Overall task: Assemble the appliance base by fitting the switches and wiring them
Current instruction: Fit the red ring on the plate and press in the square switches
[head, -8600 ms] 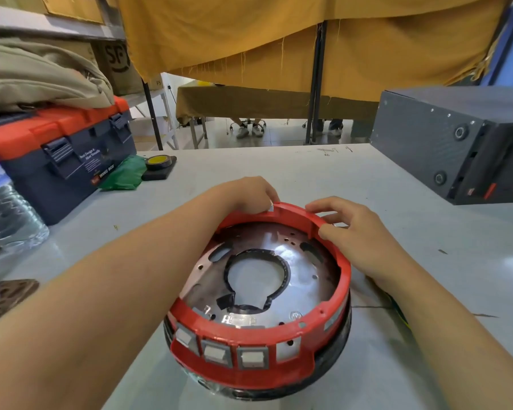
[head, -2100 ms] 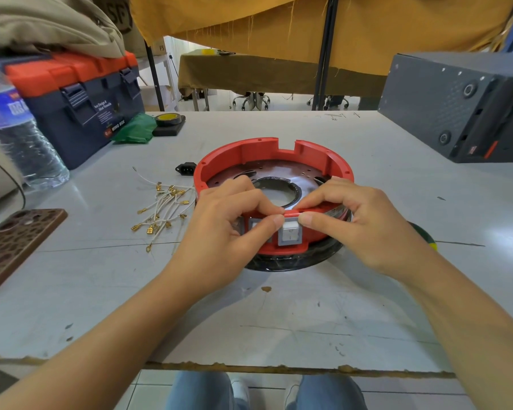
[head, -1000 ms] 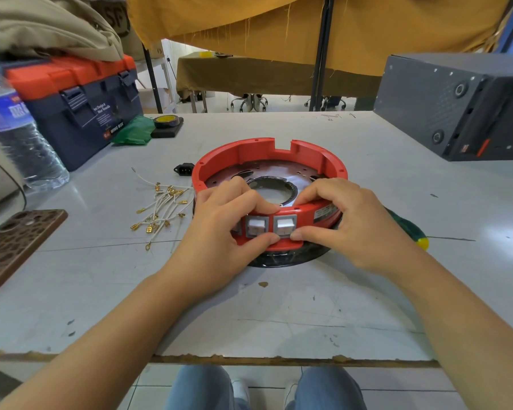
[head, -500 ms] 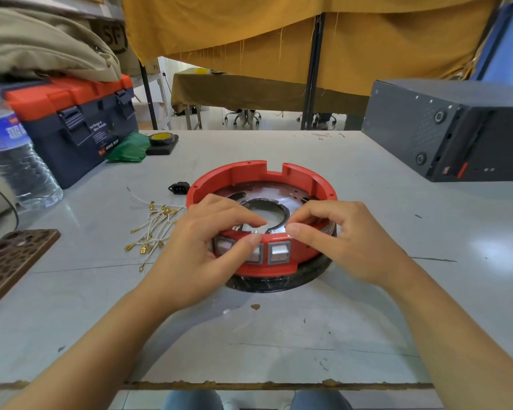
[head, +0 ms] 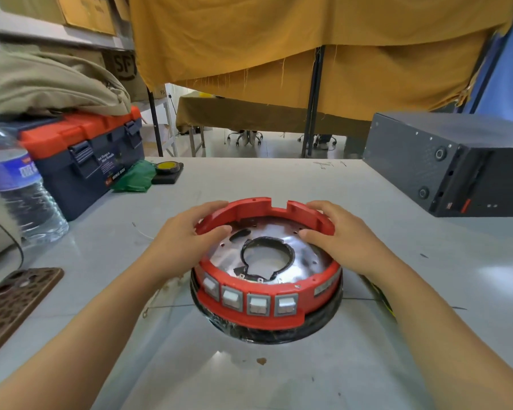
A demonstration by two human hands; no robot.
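Bare surface (head: 279,377) lies open in front of the red base (head: 267,291). Left side is crowded: water bottle (head: 18,190), toolbox (head: 83,155), brown case (head: 15,300). Black box (head: 450,170) blocks far right. Open strip behind the base.

Bright, even daylight from what I see. Soft glare patches on the table (head: 367,202) far right and near centre; the metal plate (head: 305,247) inside the red base (head: 249,312) throws specular reflections. Faint shadows under my forearms and base. Wide-angle bending at the edges; water bottle (head: 15,190) at left is smeared with blur. Centre fairly sharp.
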